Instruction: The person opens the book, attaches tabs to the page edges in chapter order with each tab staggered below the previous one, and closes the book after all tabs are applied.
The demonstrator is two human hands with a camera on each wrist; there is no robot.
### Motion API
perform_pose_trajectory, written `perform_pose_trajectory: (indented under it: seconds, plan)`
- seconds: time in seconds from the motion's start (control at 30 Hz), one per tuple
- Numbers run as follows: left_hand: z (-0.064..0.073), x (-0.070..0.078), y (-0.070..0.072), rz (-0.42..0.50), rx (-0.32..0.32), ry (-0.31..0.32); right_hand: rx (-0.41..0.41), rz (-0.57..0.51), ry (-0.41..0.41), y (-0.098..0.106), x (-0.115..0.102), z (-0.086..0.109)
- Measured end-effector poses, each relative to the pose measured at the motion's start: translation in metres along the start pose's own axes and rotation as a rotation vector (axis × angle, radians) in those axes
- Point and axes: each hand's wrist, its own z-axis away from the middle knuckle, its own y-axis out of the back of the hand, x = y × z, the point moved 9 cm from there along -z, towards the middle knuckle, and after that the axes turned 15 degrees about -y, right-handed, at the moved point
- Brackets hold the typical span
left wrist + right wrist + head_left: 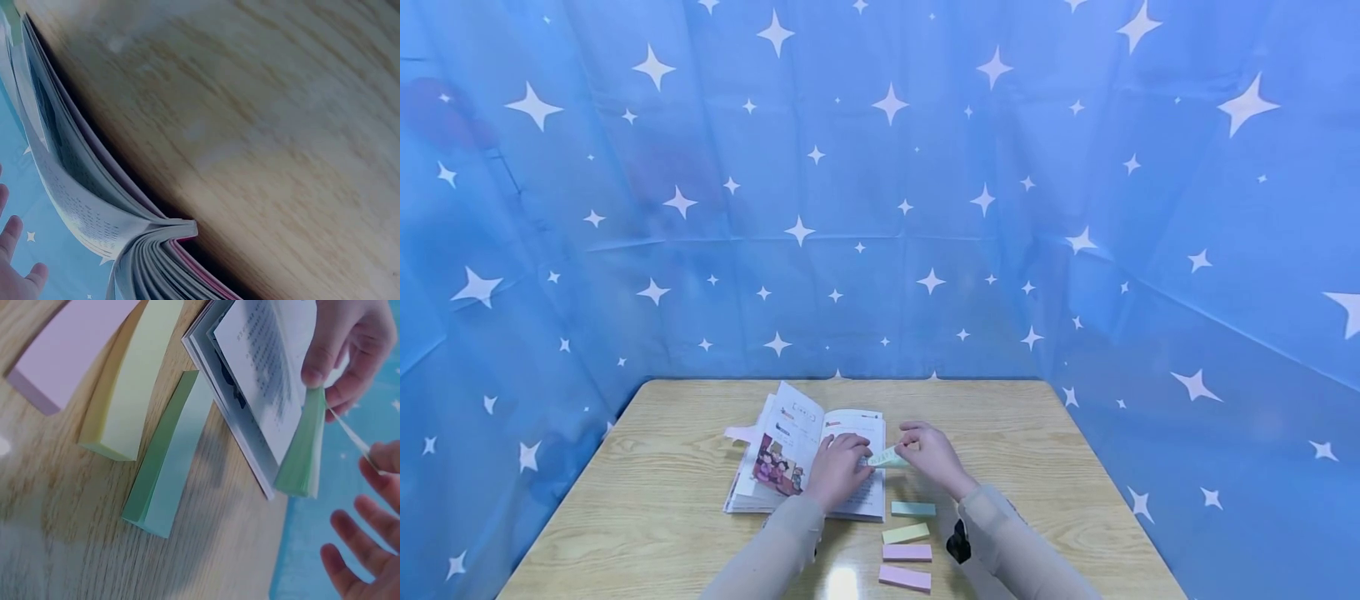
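Note:
My left hand (pixel 838 471) lies over the open book's right page and pinches a green sticky-note pad (pixel 303 447) between thumb and finger. The pad's free end fans out slightly in the right wrist view. My right hand (pixel 369 531) pinches a thin pale strip (pixel 350 434) that leads away from the pad; its other fingers are spread. In the head view the right hand (pixel 936 457) is just right of the book. The open book (pixel 801 421) has a colored picture on its left page, and a pink tab (pixel 740 433) sticks out from its left edge.
In front of my hands lie a blue-green sticky-note pad (pixel 913 508), a yellow pad (pixel 906 533) and two pink pads (pixel 907 552), in a column right of the book. All rest on a wooden table (pixel 647 500). A blue star-patterned curtain (pixel 850 200) hangs behind.

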Motion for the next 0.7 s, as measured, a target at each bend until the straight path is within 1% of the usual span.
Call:
perform_pose_trajectory:
  seconds: [0.2,0.4,0.53,0.7]
  plan:
    - [0.0,0.002,0.0,-0.005,-0.005,-0.005,0.006,-0.005,0.006,0.004,-0.003,0.001]
    - [0.001,0.0,0.002,-0.001,0.001,0.001,0.014,-0.007,-0.02,0.009,-0.002,0.0]
    - [0.002,-0.001,0.004,0.006,0.009,-0.009,0.039,-0.022,-0.032,0.014,0.0,-0.001]
    - [0.006,-0.001,0.011,0.045,0.01,-0.034,0.085,-0.048,-0.065,0.02,0.009,-0.005]
